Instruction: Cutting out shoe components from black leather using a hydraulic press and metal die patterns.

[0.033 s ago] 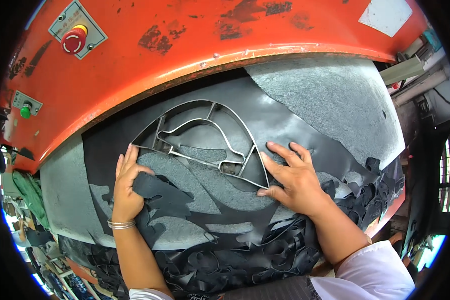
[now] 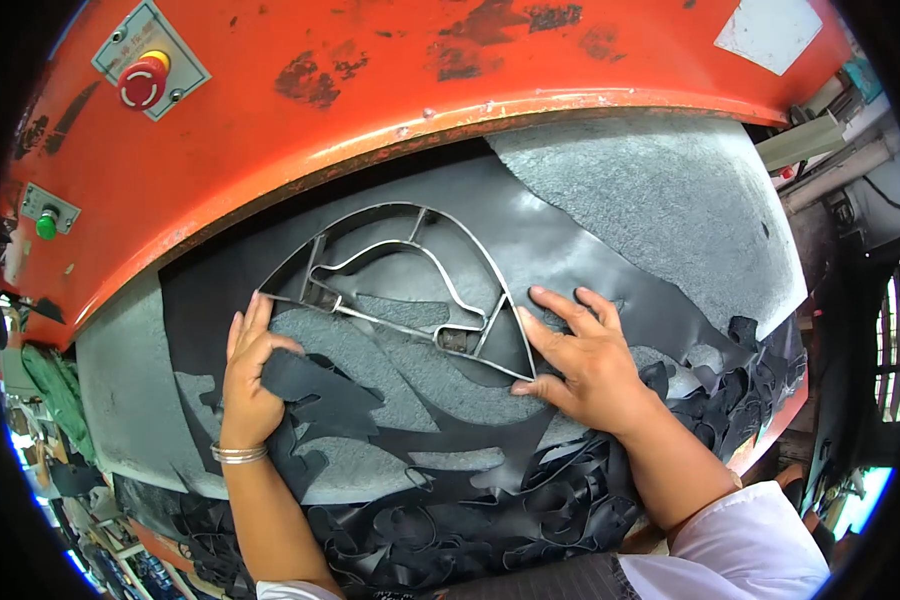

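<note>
A metal cutting die (image 2: 440, 250), a curved outer band with a smaller looped band and cross braces inside, lies on a sheet of black leather (image 2: 560, 240). Its straight lower side spans cut-out gaps where a grey board shows through. My left hand (image 2: 253, 385), wearing bangles, has its fingers stretched out, their tips at the die's left corner and the thumb apart. At the right corner, my right hand (image 2: 595, 365) spreads its fingers; the thumb and index finger touch the die on either side of that corner. A loose black leather scrap (image 2: 325, 395) lies beside my left thumb.
An orange machine beam (image 2: 370, 90) crosses the far side, with a red emergency button (image 2: 142, 82) and a green button (image 2: 47, 224). The grey cutting board (image 2: 660, 190) shows at the right. Black leather offcuts (image 2: 470, 520) pile along the near edge.
</note>
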`<state>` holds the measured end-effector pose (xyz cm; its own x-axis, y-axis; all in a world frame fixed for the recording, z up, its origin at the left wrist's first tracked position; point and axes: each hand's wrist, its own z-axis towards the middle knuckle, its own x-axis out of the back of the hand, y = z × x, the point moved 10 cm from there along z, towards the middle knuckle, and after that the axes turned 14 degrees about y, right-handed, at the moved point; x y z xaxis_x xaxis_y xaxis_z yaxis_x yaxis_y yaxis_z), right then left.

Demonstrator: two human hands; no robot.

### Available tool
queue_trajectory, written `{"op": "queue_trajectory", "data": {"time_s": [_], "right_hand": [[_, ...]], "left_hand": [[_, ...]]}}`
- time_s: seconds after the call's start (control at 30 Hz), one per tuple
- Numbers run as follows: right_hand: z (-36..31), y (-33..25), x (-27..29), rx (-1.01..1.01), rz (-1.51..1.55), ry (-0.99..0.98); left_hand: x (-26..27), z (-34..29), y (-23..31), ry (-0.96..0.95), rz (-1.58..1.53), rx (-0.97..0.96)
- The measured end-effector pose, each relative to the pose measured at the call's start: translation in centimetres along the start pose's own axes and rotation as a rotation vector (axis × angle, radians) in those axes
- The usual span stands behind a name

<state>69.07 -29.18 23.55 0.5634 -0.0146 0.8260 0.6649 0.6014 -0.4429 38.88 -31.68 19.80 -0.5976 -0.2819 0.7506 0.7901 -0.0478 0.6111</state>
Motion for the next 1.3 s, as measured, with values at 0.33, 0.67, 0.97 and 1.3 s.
{"op": "queue_trajectory", "data": {"time_s": [0.33,0.67,0.97,1.3], "right_hand": [[0.1,-0.6,-0.6,0.009,0.048,-0.044],[-0.1,0.2,-0.4,-0.017,0.015,-0.051],[-0.5,0.2,-0.8,-0.025,0.047,-0.064],[-0.5,-0.3,-0.3,0.004,0.081,-0.014]], "left_hand": [[0.5,-0.4,-0.9,0.02,0.001,0.025],[-0.7,-0.2,-0.8,-0.004,-0.03,0.029],[0.0,-0.4,-0.9,0.039,0.01,0.025],[-0.1,-0.6,-1.2,0.072,0.021,-0.038]]}}
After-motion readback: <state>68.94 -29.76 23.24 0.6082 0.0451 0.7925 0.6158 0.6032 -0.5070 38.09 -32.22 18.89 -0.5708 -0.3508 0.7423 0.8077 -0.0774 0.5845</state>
